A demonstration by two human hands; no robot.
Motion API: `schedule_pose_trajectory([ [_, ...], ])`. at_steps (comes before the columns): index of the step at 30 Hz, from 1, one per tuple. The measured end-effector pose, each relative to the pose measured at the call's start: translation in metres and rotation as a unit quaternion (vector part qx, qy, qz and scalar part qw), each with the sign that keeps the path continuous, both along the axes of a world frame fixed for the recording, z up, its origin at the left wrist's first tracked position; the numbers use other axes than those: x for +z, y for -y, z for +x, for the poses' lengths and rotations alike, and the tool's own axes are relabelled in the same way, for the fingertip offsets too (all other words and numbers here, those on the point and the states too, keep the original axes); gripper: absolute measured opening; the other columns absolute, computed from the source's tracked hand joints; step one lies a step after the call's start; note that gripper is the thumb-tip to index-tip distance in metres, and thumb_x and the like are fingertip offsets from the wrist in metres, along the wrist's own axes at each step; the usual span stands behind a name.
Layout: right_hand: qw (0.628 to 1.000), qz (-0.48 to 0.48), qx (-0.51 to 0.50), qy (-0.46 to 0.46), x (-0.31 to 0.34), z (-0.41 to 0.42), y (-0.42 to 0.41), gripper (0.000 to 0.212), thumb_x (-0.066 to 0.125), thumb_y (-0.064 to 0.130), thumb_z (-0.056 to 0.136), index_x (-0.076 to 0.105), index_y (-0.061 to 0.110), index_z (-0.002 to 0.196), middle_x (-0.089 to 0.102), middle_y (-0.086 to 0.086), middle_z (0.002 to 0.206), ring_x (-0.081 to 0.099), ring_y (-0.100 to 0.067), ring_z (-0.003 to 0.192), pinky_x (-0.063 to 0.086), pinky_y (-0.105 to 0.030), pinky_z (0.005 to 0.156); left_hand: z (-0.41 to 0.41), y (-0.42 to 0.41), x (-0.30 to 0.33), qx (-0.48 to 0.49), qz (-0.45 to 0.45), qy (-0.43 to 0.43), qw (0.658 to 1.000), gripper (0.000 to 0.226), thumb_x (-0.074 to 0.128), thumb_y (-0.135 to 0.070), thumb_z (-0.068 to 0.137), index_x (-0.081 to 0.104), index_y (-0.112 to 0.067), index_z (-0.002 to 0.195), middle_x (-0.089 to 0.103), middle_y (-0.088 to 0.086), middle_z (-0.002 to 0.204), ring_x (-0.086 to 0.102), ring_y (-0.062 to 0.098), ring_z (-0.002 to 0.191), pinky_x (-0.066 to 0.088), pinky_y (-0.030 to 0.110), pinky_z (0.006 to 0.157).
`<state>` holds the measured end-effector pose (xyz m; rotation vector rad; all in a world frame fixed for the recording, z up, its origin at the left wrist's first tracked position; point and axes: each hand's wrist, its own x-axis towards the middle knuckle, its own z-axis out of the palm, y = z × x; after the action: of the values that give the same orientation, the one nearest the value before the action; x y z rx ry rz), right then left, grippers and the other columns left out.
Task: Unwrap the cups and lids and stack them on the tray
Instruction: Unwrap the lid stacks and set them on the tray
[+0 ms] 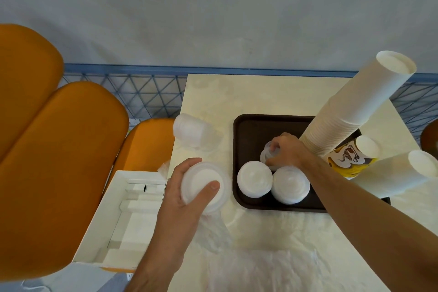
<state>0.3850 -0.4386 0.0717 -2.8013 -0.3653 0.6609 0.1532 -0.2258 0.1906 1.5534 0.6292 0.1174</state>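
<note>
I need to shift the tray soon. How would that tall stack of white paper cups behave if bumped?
The tall cup stack looks likely to tip: it is high, narrow and seems light. It stands on the tray close beside the right hand.

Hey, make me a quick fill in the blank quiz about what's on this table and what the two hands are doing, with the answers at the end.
1. The left hand grips a stack of lids over the ____, beside the tray.
2. The right hand sets lids down on the ____ tray.
3. The tallest cup stack is plain ____.

Answers: table; brown; white
</note>
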Motion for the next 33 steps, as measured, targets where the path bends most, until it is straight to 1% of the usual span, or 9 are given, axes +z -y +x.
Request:
schedule_pose_trajectory([
  [5,0.999,-0.03,0.02,-0.022,0.002,0.007,-0.003,0.045,0.09,0.038,0.067,0.06,0.025,0.097,0.048,0.001,0.116,0.054,-0.021,0.102,0.051,-0.028,0.083,-0.001,-0.001,0.0,0.005,-0.002,-0.006,1.0,0.048,0.069,-0.046,0.061,0.051,-0.052,0.106,0.052,-0.026,0.105,0.054,0.007,0.1,0.042,0.015,0.066],
  [8,1.0,-0.022,0.007,0.006,-0.002,0.012,-0.004,0.034,0.088,0.027,0.072,0.064,0.022,0.095,0.053,0.0,0.115,0.055,-0.019,0.1,0.048,-0.025,0.076,0.0,-0.002,-0.001,0.007,0.0,-0.007,1.0,0.049,0.068,-0.047,0.06,0.051,-0.05,0.106,0.052,-0.026,0.105,0.054,0.007,0.099,0.042,0.014,0.067],
  [11,0.999,-0.034,-0.011,0.007,-0.005,0.014,-0.006,0.025,0.086,0.028,0.076,0.064,0.022,0.087,0.064,-0.003,0.109,0.06,-0.017,0.092,0.052,-0.026,0.074,0.0,-0.004,-0.003,0.009,0.003,-0.008,1.0,0.051,0.069,-0.047,0.061,0.052,-0.048,0.108,0.053,-0.025,0.106,0.054,0.009,0.1,0.044,0.016,0.068],
  [16,0.997,-0.061,-0.041,-0.002,-0.005,0.016,-0.009,0.038,0.082,0.037,0.081,0.072,0.013,0.108,0.069,-0.005,0.106,0.066,-0.019,0.091,0.06,-0.033,0.085,0.0,-0.005,-0.005,0.011,0.0,-0.004,1.0,0.051,0.069,-0.045,0.062,0.052,-0.048,0.11,0.054,-0.024,0.108,0.055,0.011,0.103,0.046,0.018,0.072],
  [22,0.997,-0.061,-0.049,-0.011,-0.005,0.016,-0.01,0.042,0.082,0.039,0.081,0.071,0.012,0.111,0.069,-0.006,0.107,0.066,-0.019,0.092,0.06,-0.034,0.087,0.001,-0.004,-0.005,0.01,0.005,-0.003,1.0,0.052,0.07,-0.046,0.062,0.051,-0.05,0.11,0.055,-0.024,0.108,0.055,0.011,0.104,0.049,0.024,0.078],
  [26,0.998,-0.031,-0.045,0.024,-0.005,0.015,-0.008,0.034,0.08,0.039,0.084,0.073,0.011,0.101,0.069,-0.007,0.112,0.064,-0.019,0.097,0.055,-0.03,0.088,0.002,-0.004,-0.003,0.01,0.002,0.001,1.0,0.049,0.071,-0.044,0.066,0.049,-0.053,0.109,0.054,-0.025,0.108,0.054,0.011,0.104,0.048,0.022,0.075],
  [29,0.999,-0.011,-0.033,0.031,0.004,0.012,-0.007,0.036,0.08,0.037,0.084,0.07,0.015,0.111,0.063,-0.006,0.126,0.06,-0.022,0.109,0.049,-0.028,0.089,0.002,-0.005,-0.006,0.006,-0.007,0.008,1.0,0.047,0.075,-0.027,0.081,0.049,-0.054,0.11,0.054,-0.025,0.108,0.053,0.011,0.105,0.048,0.021,0.075],
  [31,0.997,0.04,-0.037,0.055,0.018,0.009,-0.008,0.032,0.079,0.029,0.087,0.068,0.017,0.114,0.063,-0.006,0.128,0.059,-0.021,0.112,0.045,-0.025,0.087,0.002,-0.006,-0.007,0.001,-0.013,0.013,1.0,0.049,0.075,-0.021,0.083,0.05,-0.055,0.109,0.054,-0.025,0.108,0.053,0.01,0.106,0.048,0.021,0.074],
  [33,0.987,0.136,-0.046,0.073,0.043,-0.003,-0.015,0.02,0.074,0.024,0.091,0.071,0.017,0.109,0.069,-0.001,0.116,0.063,-0.015,0.106,0.045,-0.024,0.087,0.004,-0.005,-0.008,-0.005,-0.019,0.017,1.0,0.051,0.075,-0.023,0.083,0.05,-0.057,0.11,0.054,-0.025,0.109,0.053,0.01,0.108,0.05,0.024,0.077],
])
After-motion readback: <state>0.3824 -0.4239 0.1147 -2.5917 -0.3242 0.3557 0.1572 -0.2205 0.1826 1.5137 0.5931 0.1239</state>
